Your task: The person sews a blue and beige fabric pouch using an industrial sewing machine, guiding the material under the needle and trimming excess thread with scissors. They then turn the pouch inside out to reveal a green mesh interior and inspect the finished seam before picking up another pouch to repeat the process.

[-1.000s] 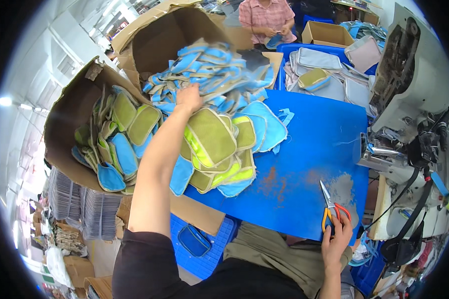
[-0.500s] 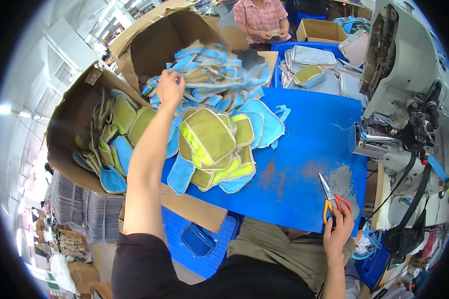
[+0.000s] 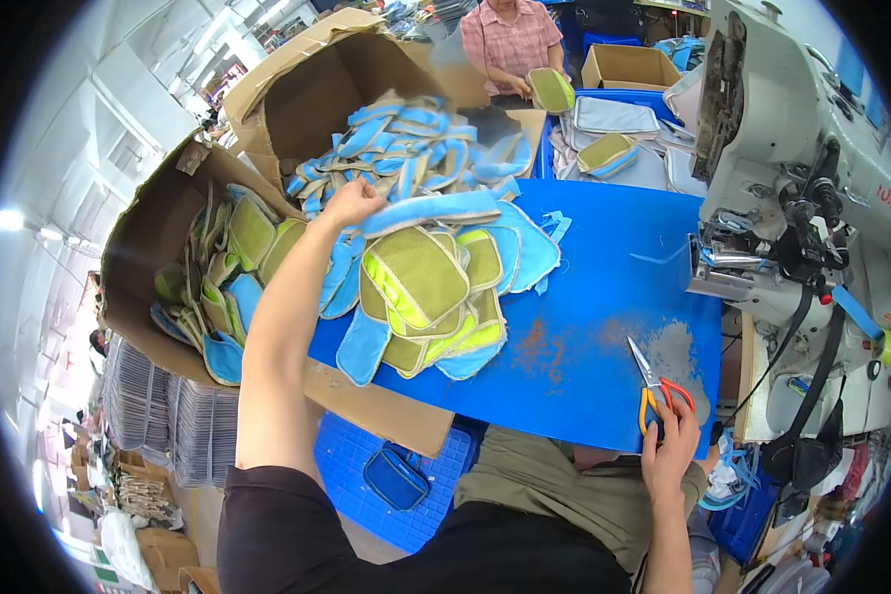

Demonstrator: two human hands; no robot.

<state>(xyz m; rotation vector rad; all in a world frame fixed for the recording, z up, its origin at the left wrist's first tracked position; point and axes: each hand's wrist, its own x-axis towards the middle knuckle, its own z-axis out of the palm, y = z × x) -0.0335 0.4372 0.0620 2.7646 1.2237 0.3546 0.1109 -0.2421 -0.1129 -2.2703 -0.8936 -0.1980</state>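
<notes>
My left hand (image 3: 354, 204) is closed on one end of a blue fabric strip (image 3: 441, 208) with pale edging, which stretches to the right above the stack. Behind it lies a heap of similar blue and beige strips (image 3: 396, 139). Just nearer to me, green mesh and blue fabric panels (image 3: 418, 279) are piled on the blue table (image 3: 604, 247). At the table's front right, my right hand (image 3: 671, 445) has its fingers round the handles of scissors (image 3: 645, 364) with red and orange grips. The blades lie on the tabletop, pointing away from me.
A cardboard box (image 3: 158, 327) of green and blue panels stands left, with another open carton (image 3: 317, 89) behind. A sewing machine (image 3: 782, 188) rises at the right. Across the table, a person (image 3: 515, 45) holds a green panel (image 3: 550, 90) beside a blue bin (image 3: 544, 148) of grey pieces.
My left hand has come toward me and slightly right, drawing a blue strip out from the heap. My right hand stays at the scissors. The person opposite now holds up a green panel.
</notes>
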